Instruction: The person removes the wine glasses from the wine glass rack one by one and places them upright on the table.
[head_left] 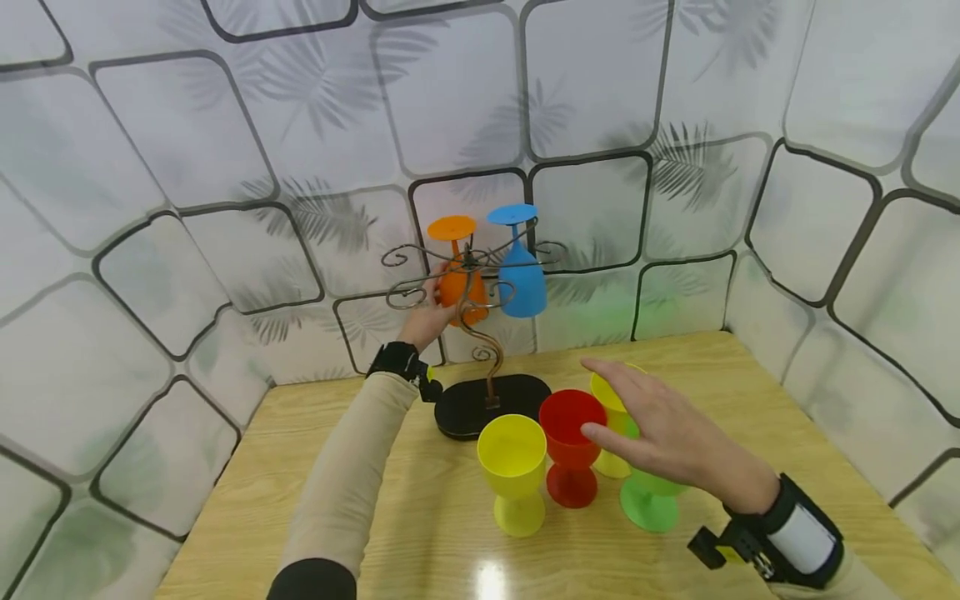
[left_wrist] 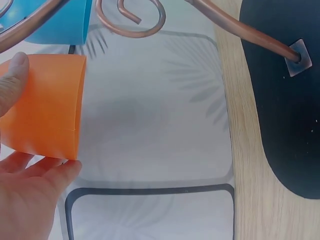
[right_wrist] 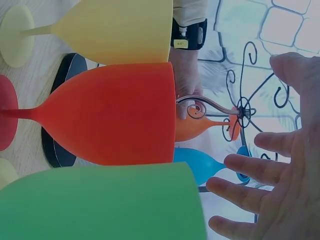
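My left hand (head_left: 426, 318) grips an orange goblet (left_wrist: 42, 107) by its bowl, thumb on one side and fingers on the other. The goblet is upside down among the curled arms of a bronze wire rack (head_left: 491, 346). Beside it a blue goblet (head_left: 523, 292) hangs upside down from the rack. My right hand (head_left: 663, 425) has its fingers extended and spread, holding nothing. It hovers close over a red goblet (head_left: 568, 418) and a green goblet (head_left: 649, 505), partly hiding the green one and a yellow goblet (head_left: 603, 390) behind.
Another yellow goblet (head_left: 513, 454) stands upright at the front, left of the red one. The rack rises from a black oval base (head_left: 461, 410) on the wooden table (head_left: 255, 500). Patterned walls (head_left: 315, 133) enclose the table's back and sides.
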